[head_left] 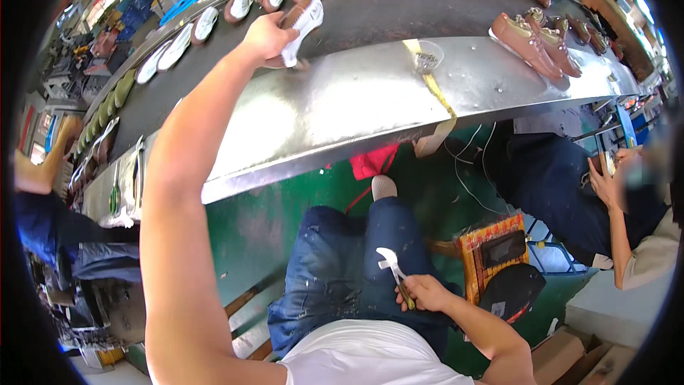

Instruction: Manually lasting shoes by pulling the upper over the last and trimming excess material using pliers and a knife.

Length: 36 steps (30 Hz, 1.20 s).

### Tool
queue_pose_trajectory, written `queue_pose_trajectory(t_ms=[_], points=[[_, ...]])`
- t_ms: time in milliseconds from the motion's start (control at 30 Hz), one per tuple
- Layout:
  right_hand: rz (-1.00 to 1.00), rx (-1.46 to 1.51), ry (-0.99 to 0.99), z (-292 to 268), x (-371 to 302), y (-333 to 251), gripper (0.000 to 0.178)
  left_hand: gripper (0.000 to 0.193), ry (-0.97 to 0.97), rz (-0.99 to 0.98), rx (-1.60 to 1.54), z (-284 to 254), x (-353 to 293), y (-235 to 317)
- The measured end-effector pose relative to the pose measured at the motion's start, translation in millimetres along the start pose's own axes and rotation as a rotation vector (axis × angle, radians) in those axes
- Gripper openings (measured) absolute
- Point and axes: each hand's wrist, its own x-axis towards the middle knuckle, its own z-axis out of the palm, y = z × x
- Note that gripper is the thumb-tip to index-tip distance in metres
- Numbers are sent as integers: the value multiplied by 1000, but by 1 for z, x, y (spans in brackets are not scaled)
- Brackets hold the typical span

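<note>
Gripping shoe (303, 20) at belt's (399, 18) edge

**Shoes on the long counter**

The long curved counter (342, 100) has a shiny steel edge and a dark belt. On it lie brown leather shoes (527, 43), white soles (174, 46), a small clear plastic cup (427, 55) and yellow tape strip (436, 93).

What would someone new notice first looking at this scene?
The left hand stretches far out over the dark conveyor belt and grips a brown shoe with a white sole, one of a long row of shoes riding the belt. Down by the lap, the right hand holds metal pliers over blue jeans. A pair of brown shoes sits on the shiny steel ledge.
</note>
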Motion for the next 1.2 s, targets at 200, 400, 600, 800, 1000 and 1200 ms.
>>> queue_pose_trajectory(t_ms=[200, 400, 600, 800, 1000, 1200], points=[[79, 71, -5, -3, 2, -6, 48, 47, -34, 383, 1102, 58, 53, -43], [124, 96, -43, -17, 7, -10, 47, 37, 538, 295, 186, 14, 57, -93], [152, 86, -85, -30, 20, -22, 50, 66, 368, -225, -396, 7, 75, -107], [169, 86, -115, -35, 36, -37, 53, 61, 220, 77, 51, 57, 107, -86], [182, 148, -155, -49, 57, -57, 53, 56, -102, 36, -874, 134, 192, -40], [148, 236, -167, -69, 70, -75, 52, 78, 656, -189, -200, 65, 273, -111]])
